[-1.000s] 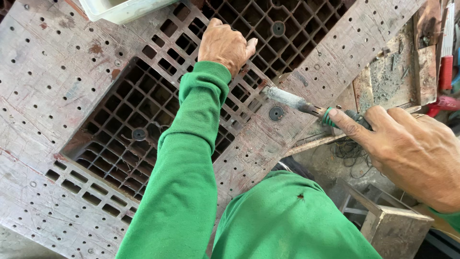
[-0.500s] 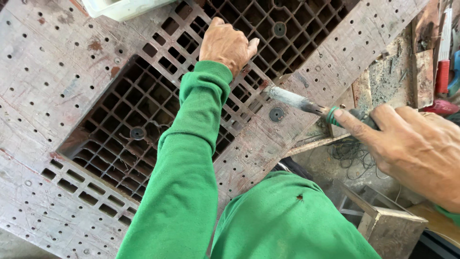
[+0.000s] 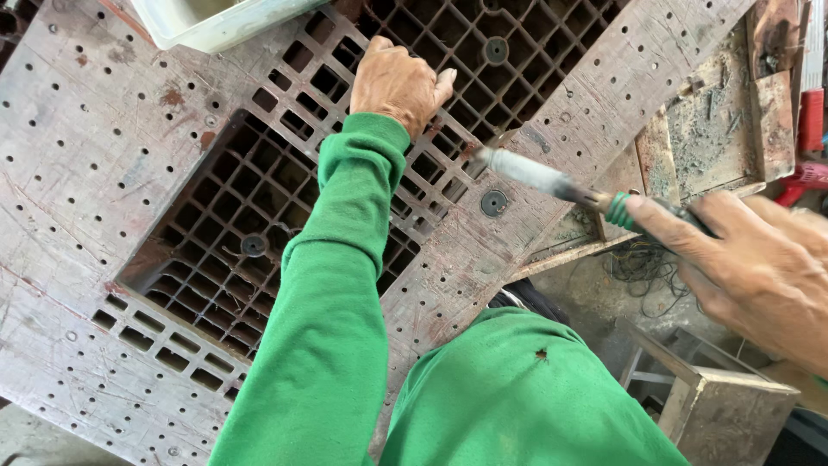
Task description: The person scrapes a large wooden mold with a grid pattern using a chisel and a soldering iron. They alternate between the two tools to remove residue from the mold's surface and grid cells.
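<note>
A worn reddish-brown plastic pallet (image 3: pixel 103 173) with a grid of square holes fills the view. My left hand (image 3: pixel 398 85), in a green sleeve, is curled and rests on the pallet's grid ribs near the top. My right hand (image 3: pixel 750 259) grips the green-collared handle of a soldering-iron-like tool (image 3: pixel 552 183). The tool's grey metal tip touches the grid's edge just right of my left hand.
A pale plastic tub (image 3: pixel 216 22) sits at the top edge. A dusty wooden tray (image 3: pixel 716 129) and red tools (image 3: pixel 811 121) lie at the right. A wooden stool (image 3: pixel 724 406) and tangled wires (image 3: pixel 642 263) are below my right hand.
My right hand has shifted the tool slightly left along the pallet, bringing the tip nearer to my left hand. My left hand stays in place.
</note>
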